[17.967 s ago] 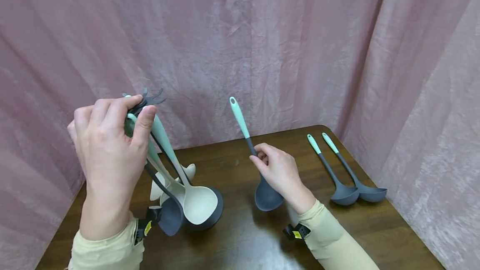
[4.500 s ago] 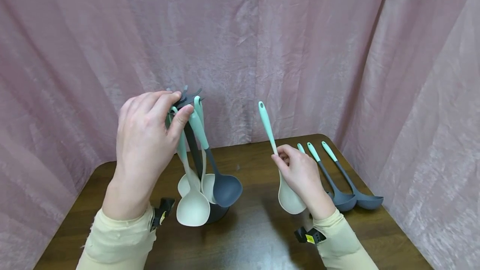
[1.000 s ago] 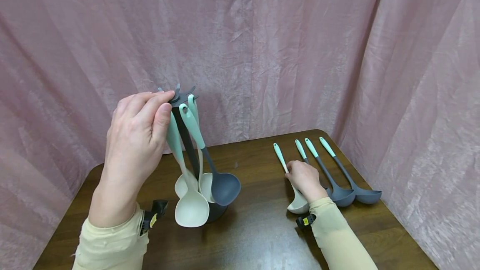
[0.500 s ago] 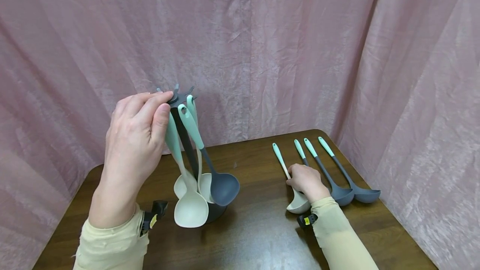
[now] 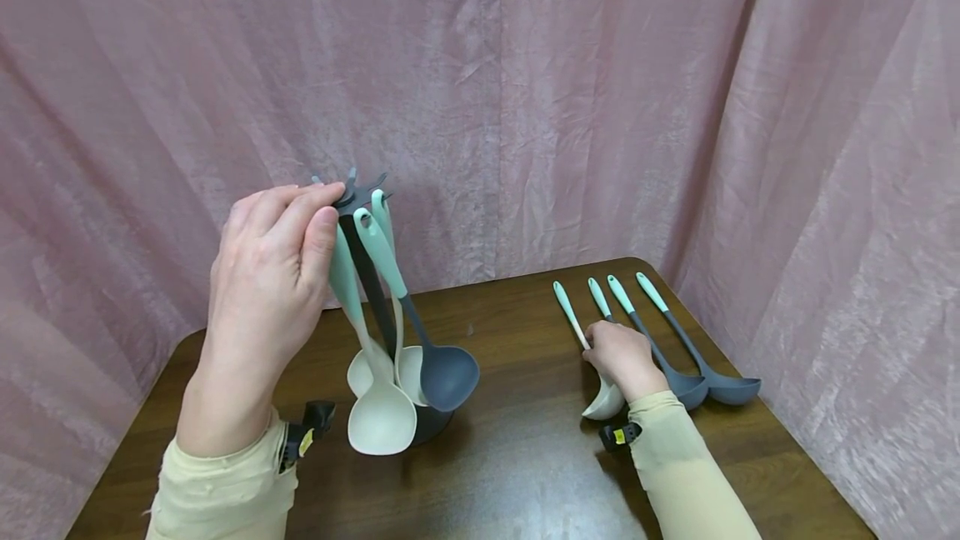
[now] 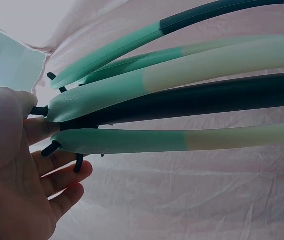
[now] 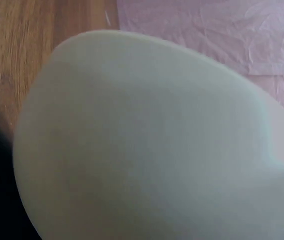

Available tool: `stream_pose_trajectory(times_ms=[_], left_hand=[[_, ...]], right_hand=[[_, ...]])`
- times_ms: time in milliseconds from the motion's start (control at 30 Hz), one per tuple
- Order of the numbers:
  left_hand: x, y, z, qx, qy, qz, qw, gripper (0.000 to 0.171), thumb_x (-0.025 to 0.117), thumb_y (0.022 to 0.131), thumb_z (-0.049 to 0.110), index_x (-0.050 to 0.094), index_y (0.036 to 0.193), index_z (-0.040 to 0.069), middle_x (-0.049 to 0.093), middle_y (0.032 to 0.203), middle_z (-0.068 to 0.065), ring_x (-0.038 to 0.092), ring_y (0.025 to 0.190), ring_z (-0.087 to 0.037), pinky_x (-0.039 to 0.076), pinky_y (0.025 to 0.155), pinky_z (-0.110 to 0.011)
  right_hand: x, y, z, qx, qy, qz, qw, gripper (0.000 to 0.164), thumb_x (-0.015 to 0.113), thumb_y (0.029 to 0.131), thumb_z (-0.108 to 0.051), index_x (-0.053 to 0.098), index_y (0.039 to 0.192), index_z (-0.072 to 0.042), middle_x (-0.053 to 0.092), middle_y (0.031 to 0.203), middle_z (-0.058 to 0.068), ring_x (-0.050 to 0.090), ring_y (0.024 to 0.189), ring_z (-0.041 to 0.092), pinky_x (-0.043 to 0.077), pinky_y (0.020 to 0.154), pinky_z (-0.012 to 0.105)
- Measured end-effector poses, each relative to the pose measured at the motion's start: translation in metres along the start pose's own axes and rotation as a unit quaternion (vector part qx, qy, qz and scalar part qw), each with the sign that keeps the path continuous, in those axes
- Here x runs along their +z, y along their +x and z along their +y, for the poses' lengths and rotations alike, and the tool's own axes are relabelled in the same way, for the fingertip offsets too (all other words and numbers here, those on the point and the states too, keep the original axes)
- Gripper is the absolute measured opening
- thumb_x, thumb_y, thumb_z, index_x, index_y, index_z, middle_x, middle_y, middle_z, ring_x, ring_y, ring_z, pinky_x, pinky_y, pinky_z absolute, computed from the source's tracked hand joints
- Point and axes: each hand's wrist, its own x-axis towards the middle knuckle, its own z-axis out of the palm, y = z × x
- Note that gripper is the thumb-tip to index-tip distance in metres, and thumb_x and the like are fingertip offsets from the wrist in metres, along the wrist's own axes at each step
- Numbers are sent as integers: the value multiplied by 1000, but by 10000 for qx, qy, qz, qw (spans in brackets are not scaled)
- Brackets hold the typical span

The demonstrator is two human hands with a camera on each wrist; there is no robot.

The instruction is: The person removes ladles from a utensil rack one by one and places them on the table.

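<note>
In the head view my left hand (image 5: pixel 266 261) grips the top of a dark utensil stand (image 5: pixel 369 282), thumb and fingers about its hooked crown. From the hooks hang a cream ladle (image 5: pixel 382 423), a grey ladle (image 5: pixel 450 377) and further cream-headed utensils, all with mint handles. The left wrist view has the stand's post (image 6: pixel 191 106) between mint handles (image 6: pixel 97 100). My right hand (image 5: pixel 621 357) pinches the stem of another cream ladle (image 5: pixel 604 402), which lies on the table at the right; its fingertips are partly hidden. That ladle's bowl (image 7: pixel 146 140) fills the right wrist view.
Several grey ladles with mint handles, such as the outermost grey ladle (image 5: pixel 731 390), lie in a row right of my right hand, partly covered by it. The brown wooden table (image 5: pixel 495 473) ends at pink curtains (image 5: pixel 480 107) behind and to the right.
Earlier a grey ladle, then the cream ladle, was held up in my right hand; now the cream one lies down, shifted slightly right toward the row. The left hand stays on the stand.
</note>
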Motion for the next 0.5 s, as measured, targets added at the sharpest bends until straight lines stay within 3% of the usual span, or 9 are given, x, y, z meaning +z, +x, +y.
stream_pose_trajectory(times_ms=[233,500], left_hand=[[0,0,2,32,-7,10,10000,37,51,118,29,77,138,11,72,134,-15,57,133,-46,42,114,-58],[0,0,2,5,6,21,10000,37,52,118,30,77,138,12,72,133,-16,57,133,-46,42,114,-59]], right_hand=[[-1,1,8,141,-16,-148,9998,12,82,100,-20,83,110,-13,76,93,3,72,88,28,59,76,54],[-1,2,11,203,-20,-159,9997,7,82,100,-21,79,97,-15,68,79,1,68,80,26,56,72,53]])
